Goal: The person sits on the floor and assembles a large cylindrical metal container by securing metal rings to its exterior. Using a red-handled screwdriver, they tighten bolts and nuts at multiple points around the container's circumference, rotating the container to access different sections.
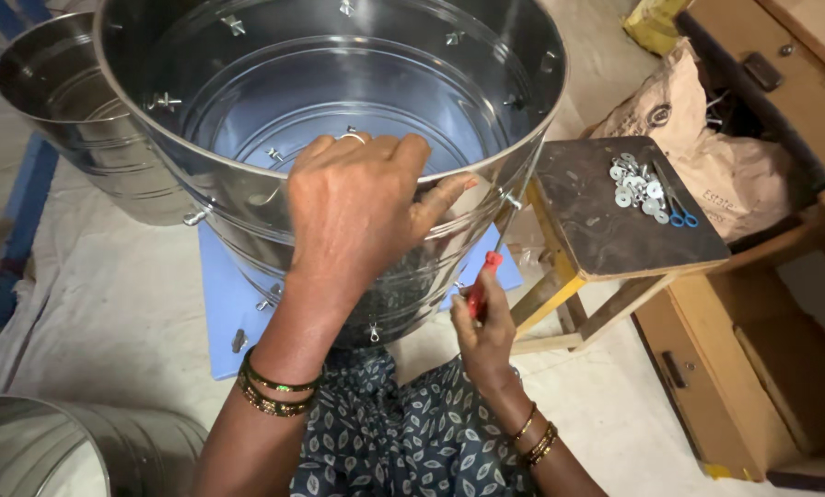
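A big shiny steel drum [247,193] with wing bolts around its wall stands tilted toward me on a blue board [224,313]. My left hand [357,207] is draped over the drum's near rim, fingers curled inside and thumb outside against the wall. My right hand [482,327] is lower, beside the drum's outer wall, shut on a red-handled screwdriver [480,287] whose shaft runs up toward a bolt on the drum's right side.
A small wooden stool [615,216] at right carries a pile of metal washers [635,184] and blue-handled scissors [678,213]. A second steel drum [72,101] stands behind at left, another [53,451] at bottom left. A crumpled paper sack [707,147] and wooden furniture lie at right.
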